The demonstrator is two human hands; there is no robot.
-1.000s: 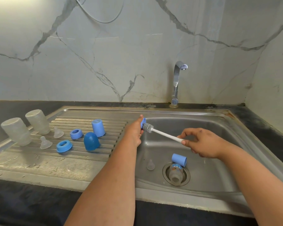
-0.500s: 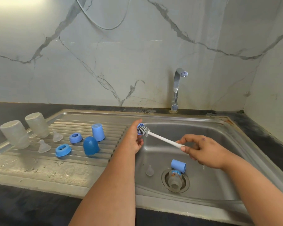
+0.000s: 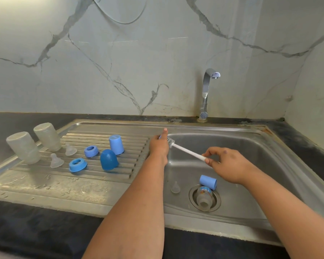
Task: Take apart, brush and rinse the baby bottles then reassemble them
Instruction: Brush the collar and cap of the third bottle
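Left hand (image 3: pixel 158 146) grips a small blue ring (image 3: pixel 160 136) over the sink (image 3: pixel 251 146), right hand (image 3: pixel 226 163) pinches the brush (image 3: pixel 185 150), so I'd twist bristles right through the ring's hole.

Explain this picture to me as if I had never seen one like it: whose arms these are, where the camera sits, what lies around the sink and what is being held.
There is no machine here. One wide-angle camera is worn on a person's head and looks down, so the two arms are that person's own.

The right hand pinches the white handle of a small brush. The left hand holds a small blue part, mostly hidden by its fingers, with the bristles right beside it.

On the ribbed draining board to the left stand two clear bottles upside down, two clear teats, two blue rings and two blue caps.

In the sink basin lie another bottle over the drain, a light blue cap and one teat. The tap looks turned off.
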